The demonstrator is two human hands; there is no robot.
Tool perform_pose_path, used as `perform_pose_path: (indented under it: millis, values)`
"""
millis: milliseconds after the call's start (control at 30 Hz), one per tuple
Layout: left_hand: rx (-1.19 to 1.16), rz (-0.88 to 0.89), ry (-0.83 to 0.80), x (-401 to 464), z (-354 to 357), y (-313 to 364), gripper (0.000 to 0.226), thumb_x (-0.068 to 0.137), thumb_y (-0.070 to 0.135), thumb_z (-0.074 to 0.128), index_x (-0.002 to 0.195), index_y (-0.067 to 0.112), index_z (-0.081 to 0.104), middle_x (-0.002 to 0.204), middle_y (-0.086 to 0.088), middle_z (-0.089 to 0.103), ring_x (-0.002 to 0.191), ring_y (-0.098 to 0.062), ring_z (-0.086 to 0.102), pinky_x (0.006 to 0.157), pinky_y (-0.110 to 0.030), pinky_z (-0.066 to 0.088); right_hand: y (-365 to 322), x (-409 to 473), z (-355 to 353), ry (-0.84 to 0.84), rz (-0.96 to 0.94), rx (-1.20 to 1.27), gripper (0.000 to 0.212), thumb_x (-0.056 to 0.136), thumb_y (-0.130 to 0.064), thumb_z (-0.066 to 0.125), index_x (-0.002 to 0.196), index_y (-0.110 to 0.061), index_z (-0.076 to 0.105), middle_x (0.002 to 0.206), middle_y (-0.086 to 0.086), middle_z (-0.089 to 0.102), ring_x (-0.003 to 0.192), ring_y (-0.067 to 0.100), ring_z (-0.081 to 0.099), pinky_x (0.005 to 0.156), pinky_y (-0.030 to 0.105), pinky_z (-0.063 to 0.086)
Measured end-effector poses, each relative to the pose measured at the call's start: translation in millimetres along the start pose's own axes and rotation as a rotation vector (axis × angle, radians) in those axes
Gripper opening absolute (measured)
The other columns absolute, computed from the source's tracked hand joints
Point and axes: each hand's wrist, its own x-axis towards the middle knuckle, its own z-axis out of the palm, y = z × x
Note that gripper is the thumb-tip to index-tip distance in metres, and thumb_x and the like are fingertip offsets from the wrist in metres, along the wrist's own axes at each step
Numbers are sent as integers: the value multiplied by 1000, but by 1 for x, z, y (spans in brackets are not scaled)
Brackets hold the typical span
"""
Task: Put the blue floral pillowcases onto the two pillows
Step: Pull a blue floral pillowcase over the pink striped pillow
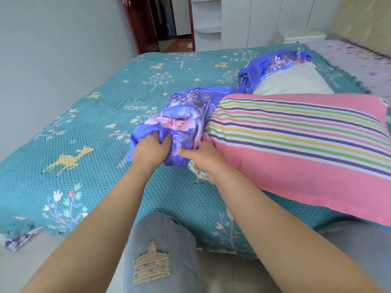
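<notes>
A pink pillow with coloured stripes [296,140] lies across the right side of the bed. A bunched blue floral pillowcase [184,119] sits at its left end. My left hand [151,150] grips the bunched fabric from the left. My right hand [203,159] holds the pillow's near left corner together with the pillowcase edge. Farther back lies a white pillow [294,81], with a second blue floral pillowcase [273,64] crumpled over its far left end.
The bed has a teal cover with deer and tree prints [84,127]. My knee in torn jeans [160,250] presses against the bed's near edge. A grey wall stands left, a doorway [167,24] and white shelves at the back.
</notes>
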Motion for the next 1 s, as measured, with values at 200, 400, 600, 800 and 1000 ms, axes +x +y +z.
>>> perform_pose_path:
  millis: [200,400,600,800,1000]
  values:
    - [-182,186,109,19,-36,47,38,94,39,47,67,12,52,81,-19,64,85,-33,60,72,-33,42,-6,-16,13,-303,188,318,30,90,-27,61,118,-28,54,109,-19,56,103,-2,45,98,26,32]
    - [-373,194,270,35,-74,70,45,95,34,47,57,11,43,56,-3,46,67,-22,47,63,-30,36,9,-9,-16,11,-21,78,41,77,-60,60,69,-20,64,59,-12,60,58,4,54,62,26,44]
    - [-223,-26,82,45,-33,21,52,96,40,44,95,-9,62,104,-35,60,102,-43,58,83,-40,44,12,-19,-63,319,-164,28,77,59,-67,67,71,9,58,67,6,48,65,14,42,64,33,35]
    - [-215,-153,-43,19,10,-9,54,96,39,46,98,-14,59,108,-37,58,105,-44,57,85,-40,43,12,-50,-111,490,-284,-138,54,88,-30,64,48,-22,29,47,-9,21,48,8,19,50,31,16]
    - [62,-3,-414,-9,11,-17,47,99,33,41,109,-9,58,119,-29,57,110,-36,55,85,-31,40,6,-70,-111,314,-131,-1066,33,90,-40,57,72,-12,58,79,14,61,82,30,60,65,34,39]
